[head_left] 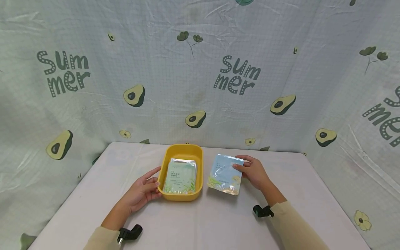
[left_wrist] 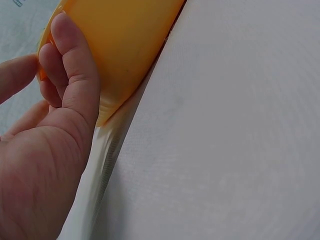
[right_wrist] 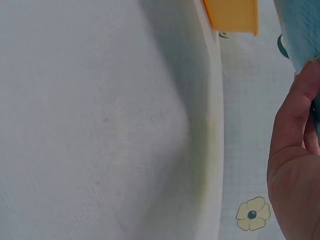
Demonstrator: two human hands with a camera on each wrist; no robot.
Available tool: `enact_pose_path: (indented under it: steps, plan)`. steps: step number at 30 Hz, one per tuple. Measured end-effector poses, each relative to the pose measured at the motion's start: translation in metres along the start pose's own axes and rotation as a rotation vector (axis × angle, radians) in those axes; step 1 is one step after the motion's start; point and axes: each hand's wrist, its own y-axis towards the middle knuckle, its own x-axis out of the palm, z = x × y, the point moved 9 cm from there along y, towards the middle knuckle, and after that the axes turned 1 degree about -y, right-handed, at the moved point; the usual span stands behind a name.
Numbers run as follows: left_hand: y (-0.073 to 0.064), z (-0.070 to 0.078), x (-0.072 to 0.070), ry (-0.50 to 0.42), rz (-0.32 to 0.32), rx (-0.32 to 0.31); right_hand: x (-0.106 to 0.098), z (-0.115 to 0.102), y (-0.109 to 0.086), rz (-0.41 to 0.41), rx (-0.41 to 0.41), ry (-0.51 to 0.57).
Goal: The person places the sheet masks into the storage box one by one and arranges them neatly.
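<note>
A yellow plastic tray [head_left: 162, 192] with rounded corners stands on the table, and a green flat packet [head_left: 180, 177] lies in it on top of a silvery-edged one. My left hand [head_left: 144, 191] grips the tray's left side; in the left wrist view its thumb and fingers meet at the yellow rim. To the right of the tray, my right hand [head_left: 254, 172] pinches a light blue flat packet [head_left: 225, 173] by its right edge, thumb on the front. This packet has a printed plant pattern along its lower part and is held tilted. Its blue corner shows in the right wrist view.
The table [head_left: 215, 225] is covered in white cloth. Behind it and at both sides hangs a pale curtain [head_left: 175, 86] printed with avocados and lettering. A black wrist camera [head_left: 131, 232] sits at each sleeve, low over the table.
</note>
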Motion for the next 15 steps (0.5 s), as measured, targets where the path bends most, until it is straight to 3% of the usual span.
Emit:
enact_pose_path:
  steps: [7, 15]
  plan:
    - [0.000, 0.001, 0.002, -0.010, -0.013, 0.008, 0.006, -0.005, -0.009, -0.011, -0.007, 0.034]
    - [0.000, 0.001, 0.002, -0.015, -0.016, 0.005, 0.027, -0.021, -0.016, -0.050, -0.032, 0.083]
